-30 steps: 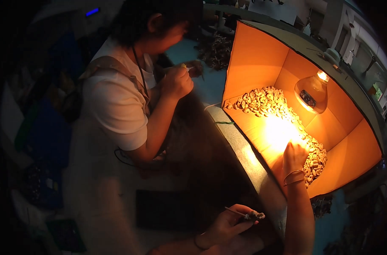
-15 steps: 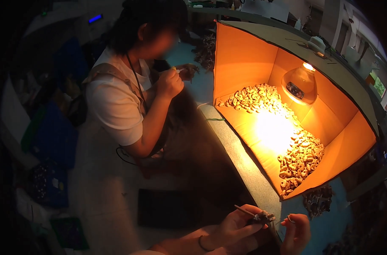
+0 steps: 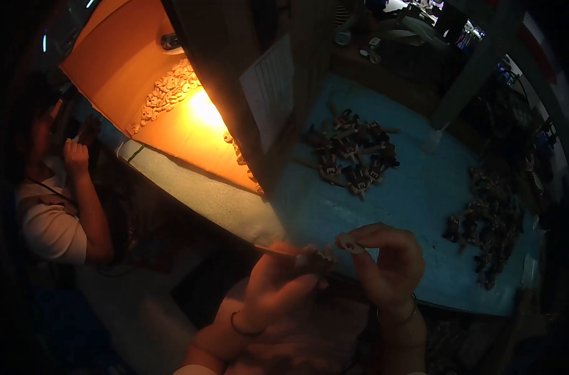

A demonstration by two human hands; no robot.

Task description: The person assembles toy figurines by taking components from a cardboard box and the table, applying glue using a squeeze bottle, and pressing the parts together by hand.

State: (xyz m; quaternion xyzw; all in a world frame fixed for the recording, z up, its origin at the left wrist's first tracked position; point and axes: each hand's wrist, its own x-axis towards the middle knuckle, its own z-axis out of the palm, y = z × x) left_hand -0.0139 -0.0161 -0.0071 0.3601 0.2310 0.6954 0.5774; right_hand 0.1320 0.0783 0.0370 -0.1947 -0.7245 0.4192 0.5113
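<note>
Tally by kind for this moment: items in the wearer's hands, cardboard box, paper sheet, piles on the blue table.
Dark piece, in the left hand: 1
Thin stick, same hand: 1
Pale piece, in the right hand: 1
Cardboard box: 1
Paper sheet: 1
Dark piles on the blue table: 2 (left pile, right pile)
Total: 7

Dim room, orange glare inside box point(image 3: 112, 69), dark fisheye edges
</note>
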